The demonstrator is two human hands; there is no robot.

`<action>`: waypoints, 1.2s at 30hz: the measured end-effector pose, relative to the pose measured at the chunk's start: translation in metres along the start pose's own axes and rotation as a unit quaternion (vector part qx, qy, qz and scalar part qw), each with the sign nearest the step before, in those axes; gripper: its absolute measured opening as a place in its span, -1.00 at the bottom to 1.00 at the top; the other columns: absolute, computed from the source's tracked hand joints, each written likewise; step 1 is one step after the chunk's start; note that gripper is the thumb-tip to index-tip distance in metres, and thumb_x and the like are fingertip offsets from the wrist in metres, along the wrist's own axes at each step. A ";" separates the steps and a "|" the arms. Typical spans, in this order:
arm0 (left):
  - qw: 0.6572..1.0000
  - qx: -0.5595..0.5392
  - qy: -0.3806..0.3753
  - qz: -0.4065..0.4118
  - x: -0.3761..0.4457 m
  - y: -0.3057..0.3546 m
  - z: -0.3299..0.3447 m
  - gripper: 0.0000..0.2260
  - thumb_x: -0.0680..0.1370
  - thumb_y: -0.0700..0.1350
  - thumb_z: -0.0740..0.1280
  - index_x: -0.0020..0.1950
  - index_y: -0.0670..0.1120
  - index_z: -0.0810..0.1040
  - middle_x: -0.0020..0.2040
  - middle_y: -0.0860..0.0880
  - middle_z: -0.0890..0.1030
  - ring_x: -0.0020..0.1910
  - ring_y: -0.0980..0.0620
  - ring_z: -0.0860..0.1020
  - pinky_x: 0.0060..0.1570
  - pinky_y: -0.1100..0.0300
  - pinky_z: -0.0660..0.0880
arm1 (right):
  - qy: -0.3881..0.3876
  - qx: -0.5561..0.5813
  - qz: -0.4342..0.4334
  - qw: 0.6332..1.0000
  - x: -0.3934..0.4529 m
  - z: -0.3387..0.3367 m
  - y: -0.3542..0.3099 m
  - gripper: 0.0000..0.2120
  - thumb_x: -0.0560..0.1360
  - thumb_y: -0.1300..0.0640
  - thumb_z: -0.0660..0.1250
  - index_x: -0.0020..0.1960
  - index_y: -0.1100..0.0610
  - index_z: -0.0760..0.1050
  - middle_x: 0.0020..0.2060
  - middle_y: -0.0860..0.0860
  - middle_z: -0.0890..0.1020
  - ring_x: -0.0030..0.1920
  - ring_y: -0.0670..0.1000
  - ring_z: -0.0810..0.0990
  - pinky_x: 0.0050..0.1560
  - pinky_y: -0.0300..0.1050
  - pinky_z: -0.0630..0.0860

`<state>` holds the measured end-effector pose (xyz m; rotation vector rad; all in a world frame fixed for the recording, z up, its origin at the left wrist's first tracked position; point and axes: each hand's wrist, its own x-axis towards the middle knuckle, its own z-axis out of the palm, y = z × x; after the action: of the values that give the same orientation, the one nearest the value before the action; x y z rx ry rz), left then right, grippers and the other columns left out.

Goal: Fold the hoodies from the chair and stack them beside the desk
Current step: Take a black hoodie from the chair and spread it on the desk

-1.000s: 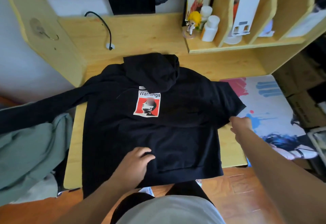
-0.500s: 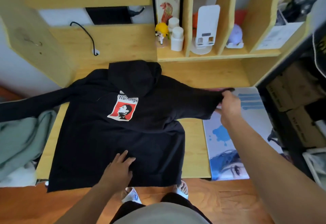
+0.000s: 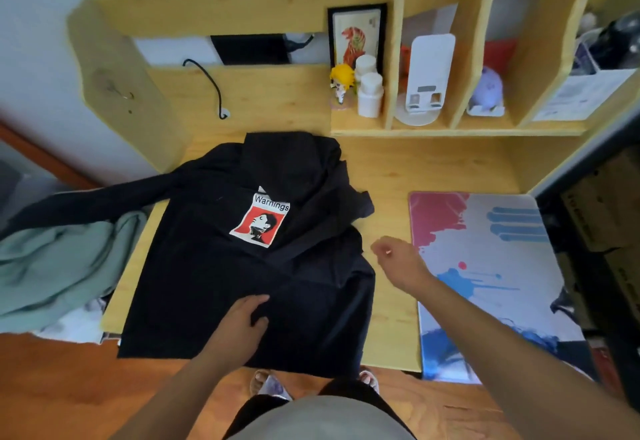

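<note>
Under my left hand (image 3: 242,325) lay the black hoodie (image 3: 214,277), spread flat on the wooden desk (image 3: 398,176); my fingers rested flat and relaxed on its lower front, near the hem, gripping nothing. My right hand (image 3: 398,259) hovered just beside the hoodie's right edge, apart from the cloth, its fingers loosely curled and holding nothing. Beyond those fingers the right sleeve (image 3: 346,197) lay folded in over the chest, while the left sleeve (image 3: 86,200) trailed off the desk's far left, over a pale green garment (image 3: 52,266). Above my left fingertips sat the chest print (image 3: 261,220): the word "Warnings" over a dark profile on red. To the right of my right hand lay a printed desk mat (image 3: 485,249), whose writing I could not read.
</note>
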<state>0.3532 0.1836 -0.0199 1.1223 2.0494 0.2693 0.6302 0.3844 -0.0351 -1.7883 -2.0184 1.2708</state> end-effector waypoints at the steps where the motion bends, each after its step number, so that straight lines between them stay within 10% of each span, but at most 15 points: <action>1: 1.000 -0.007 0.001 0.001 -0.001 0.000 0.000 -0.58 0.66 -0.15 0.32 0.52 0.02 0.40 0.49 0.01 0.39 0.46 0.05 0.38 0.46 0.19 0.27 | 0.036 -0.021 0.020 0.999 0.009 -0.008 0.005 -0.78 0.62 0.18 0.21 0.15 -0.06 0.54 0.16 0.02 0.60 0.10 0.13 0.61 0.02 -0.06 0.53; 8: 0.999 -0.023 -0.023 0.033 0.013 0.016 0.007 -0.47 0.64 -0.12 0.33 0.60 0.06 0.27 0.55 0.07 0.29 0.51 0.15 0.28 0.51 0.24 0.18 | -0.022 -0.236 -0.106 0.966 0.064 -0.002 -0.038 -0.15 0.49 0.37 0.28 0.61 -0.15 0.02 0.56 0.03 -0.05 0.46 0.23 0.15 0.17 0.06 0.50; 13: 0.997 0.012 -0.052 0.055 0.024 0.025 0.022 -0.46 0.66 -0.12 0.30 0.61 0.07 0.23 0.60 0.06 0.21 0.57 0.11 0.22 0.46 0.30 0.15 | 0.024 -0.292 -0.157 0.943 0.084 0.002 -0.045 -0.69 0.55 0.15 0.28 0.27 0.02 0.56 0.49 0.04 0.31 0.50 0.23 0.13 0.45 0.12 0.25; 17: 0.993 0.043 -0.055 0.091 0.027 0.044 0.023 -0.44 0.67 -0.13 0.28 0.64 0.07 0.17 0.63 0.04 0.14 0.60 0.07 0.15 0.51 0.23 0.15 | 0.150 -0.002 -0.054 0.987 0.035 -0.053 -0.035 -0.82 0.53 0.11 0.28 -0.17 0.20 0.48 -0.23 0.08 0.55 -0.10 0.19 0.53 -0.16 -0.01 0.42; 24: 0.975 0.120 -0.060 0.178 0.065 0.097 0.048 -0.39 0.66 -0.12 0.28 0.66 0.13 0.11 0.65 -0.03 0.07 0.62 -0.04 0.10 0.53 0.12 0.19 | 0.336 -0.309 0.000 0.890 -0.039 -0.196 0.062 -0.76 0.51 0.15 0.36 0.11 0.22 0.42 -0.07 0.26 0.56 -0.13 0.33 0.59 -0.19 0.12 0.49; 27: 0.967 0.179 -0.063 0.168 0.066 0.101 0.064 -0.37 0.65 -0.08 0.28 0.67 0.12 0.07 0.66 -0.10 0.04 0.62 -0.10 0.06 0.54 0.08 0.16 | 0.228 -0.381 0.176 0.879 -0.053 -0.195 0.106 -0.43 0.49 0.13 0.36 0.45 0.13 0.26 0.27 0.25 0.39 0.24 0.33 0.41 0.18 0.20 0.46; 33: 0.934 0.313 -0.036 0.172 0.050 0.085 0.073 -0.33 0.64 0.05 0.26 0.66 0.20 -0.04 0.66 -0.12 -0.18 0.63 -0.22 -0.11 0.59 -0.02 0.08 | 0.188 -0.030 0.314 0.930 -0.069 -0.131 0.145 -0.54 0.56 0.11 0.27 0.40 0.25 0.32 0.33 0.27 0.40 0.32 0.34 0.42 0.31 0.12 0.40; 36: 0.931 0.321 -0.044 0.166 0.044 0.074 0.074 -0.34 0.64 0.04 0.27 0.66 0.20 0.00 0.66 -0.11 -0.19 0.64 -0.21 -0.13 0.58 -0.03 0.11 | 0.200 0.330 0.407 0.828 -0.062 -0.110 0.154 -0.65 0.57 0.11 0.30 0.28 0.28 0.44 0.01 0.20 0.61 -0.10 0.20 0.65 0.11 0.08 0.60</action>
<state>0.4379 0.2494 -0.0558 1.8428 1.9025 -0.3171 0.8291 0.3709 -0.0442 -2.2838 -0.4386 1.3447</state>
